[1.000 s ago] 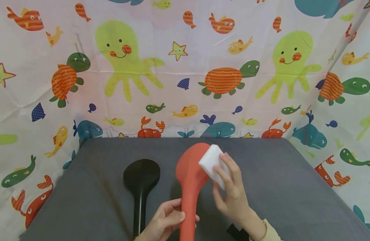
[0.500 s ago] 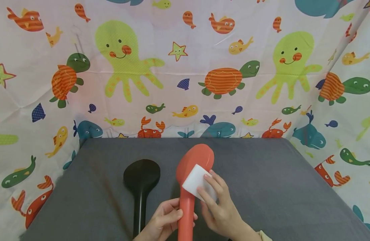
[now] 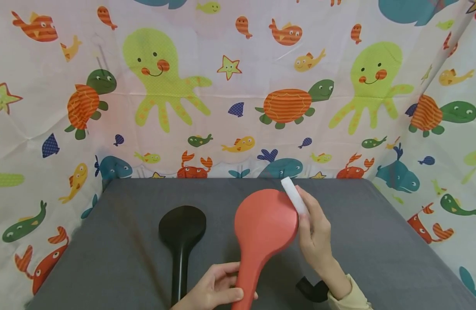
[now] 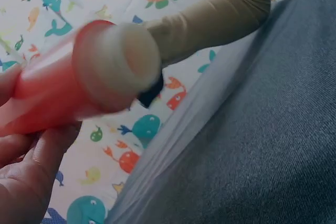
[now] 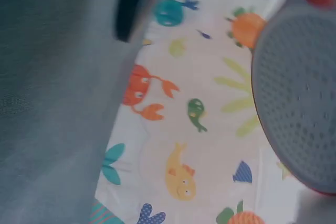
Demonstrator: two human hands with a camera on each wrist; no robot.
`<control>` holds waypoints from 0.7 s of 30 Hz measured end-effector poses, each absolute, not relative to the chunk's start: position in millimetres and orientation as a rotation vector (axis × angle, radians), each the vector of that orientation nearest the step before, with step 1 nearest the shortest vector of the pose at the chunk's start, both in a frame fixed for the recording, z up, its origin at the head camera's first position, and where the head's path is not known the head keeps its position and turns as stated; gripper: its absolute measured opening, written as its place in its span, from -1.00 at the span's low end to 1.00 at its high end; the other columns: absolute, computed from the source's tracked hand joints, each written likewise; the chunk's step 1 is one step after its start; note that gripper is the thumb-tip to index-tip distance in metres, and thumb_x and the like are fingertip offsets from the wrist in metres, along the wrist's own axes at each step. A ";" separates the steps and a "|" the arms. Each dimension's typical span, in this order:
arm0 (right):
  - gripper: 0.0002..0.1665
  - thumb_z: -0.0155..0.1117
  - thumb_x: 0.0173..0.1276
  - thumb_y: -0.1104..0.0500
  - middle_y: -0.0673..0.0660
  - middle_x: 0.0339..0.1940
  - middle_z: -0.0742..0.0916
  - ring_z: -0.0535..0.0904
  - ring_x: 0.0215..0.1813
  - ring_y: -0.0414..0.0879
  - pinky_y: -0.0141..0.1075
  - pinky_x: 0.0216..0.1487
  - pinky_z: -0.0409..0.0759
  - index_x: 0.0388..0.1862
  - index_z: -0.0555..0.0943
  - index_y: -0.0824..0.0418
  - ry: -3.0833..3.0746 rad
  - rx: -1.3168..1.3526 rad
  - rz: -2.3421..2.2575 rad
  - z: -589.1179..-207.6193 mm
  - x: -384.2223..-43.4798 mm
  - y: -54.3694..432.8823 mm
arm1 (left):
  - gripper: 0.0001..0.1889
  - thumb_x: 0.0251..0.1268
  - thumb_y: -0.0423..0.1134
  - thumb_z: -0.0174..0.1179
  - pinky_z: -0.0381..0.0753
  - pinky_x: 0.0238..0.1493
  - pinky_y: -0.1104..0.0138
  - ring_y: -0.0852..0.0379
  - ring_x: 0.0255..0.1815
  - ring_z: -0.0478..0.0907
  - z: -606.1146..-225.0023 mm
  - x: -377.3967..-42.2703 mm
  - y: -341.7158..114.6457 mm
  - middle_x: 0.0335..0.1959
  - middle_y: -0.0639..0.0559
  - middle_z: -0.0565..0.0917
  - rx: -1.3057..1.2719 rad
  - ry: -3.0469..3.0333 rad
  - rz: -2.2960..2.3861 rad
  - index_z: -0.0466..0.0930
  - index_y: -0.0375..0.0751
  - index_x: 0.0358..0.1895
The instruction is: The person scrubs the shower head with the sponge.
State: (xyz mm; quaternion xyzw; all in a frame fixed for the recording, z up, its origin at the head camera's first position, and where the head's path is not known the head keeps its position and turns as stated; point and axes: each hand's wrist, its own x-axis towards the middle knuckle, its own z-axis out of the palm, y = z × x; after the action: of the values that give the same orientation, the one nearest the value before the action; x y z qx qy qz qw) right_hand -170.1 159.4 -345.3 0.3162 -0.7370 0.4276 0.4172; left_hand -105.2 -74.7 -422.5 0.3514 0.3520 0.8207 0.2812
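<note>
In the head view my left hand (image 3: 218, 288) grips the handle of a red handheld shower head (image 3: 263, 224), held up over the table. Its smooth red back faces the head camera, while the right wrist view shows the grey nozzle face (image 5: 299, 98). My right hand (image 3: 319, 237) pinches a white sponge (image 3: 294, 196) edge-on at the shower head's upper right rim. The handle's pale, blurred end (image 4: 126, 59) shows in the left wrist view, with left-hand fingers (image 4: 37, 177) around the handle. A black handheld shower head (image 3: 181, 228) lies to the left.
A dark grey cloth (image 3: 377, 249) covers the table. Behind it and at both sides hangs a white curtain (image 3: 230, 38) printed with sea animals. A black strap (image 3: 311, 289) is beside the right wrist, near the beige sleeve (image 3: 350, 295).
The sponge has moved from the red shower head's neck up to its right rim and turned edge-on. The shower head has rotated, so its round back shows wider. The black one has stayed put.
</note>
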 end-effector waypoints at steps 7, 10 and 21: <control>-0.46 -0.01 0.31 0.47 0.20 0.15 0.56 0.47 0.07 -0.27 -0.56 0.02 0.43 0.28 0.39 0.26 -2.094 0.591 1.205 -354.6 -165.1 173.7 | -0.55 0.35 -0.51 -0.04 0.53 -0.03 0.06 0.05 -0.01 0.58 -411.0 -103.3 -75.8 0.10 -0.22 0.48 0.943 1.202 2.222 0.17 -0.59 0.26; -0.41 0.07 0.26 0.48 0.18 0.17 0.52 0.47 0.03 -0.21 -0.52 -0.16 0.52 0.29 0.35 0.26 -2.096 0.648 1.175 -362.6 -154.8 167.7 | -0.56 0.33 -0.55 -0.04 0.54 -0.06 0.05 -0.01 -0.01 0.58 -412.3 -106.3 -76.6 0.12 -0.36 0.41 0.996 1.307 2.290 0.17 -0.65 0.24; -0.42 0.07 0.24 0.50 0.17 0.15 0.53 0.46 0.03 -0.22 -0.52 -0.14 0.50 0.27 0.38 0.28 -2.088 0.679 1.172 -352.7 -157.3 170.3 | -0.56 0.25 -0.51 0.11 0.64 -0.25 0.14 0.06 -0.06 0.57 -414.8 -111.6 -84.5 -0.02 -0.35 0.46 1.089 1.817 2.149 0.34 -0.50 0.21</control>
State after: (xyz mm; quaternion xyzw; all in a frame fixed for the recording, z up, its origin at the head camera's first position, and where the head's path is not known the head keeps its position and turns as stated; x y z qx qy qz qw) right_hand -157.3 170.3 -352.7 0.2583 -0.7946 0.4460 0.3209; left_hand -111.6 -84.5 -414.8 0.3601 0.6009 0.7109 0.0619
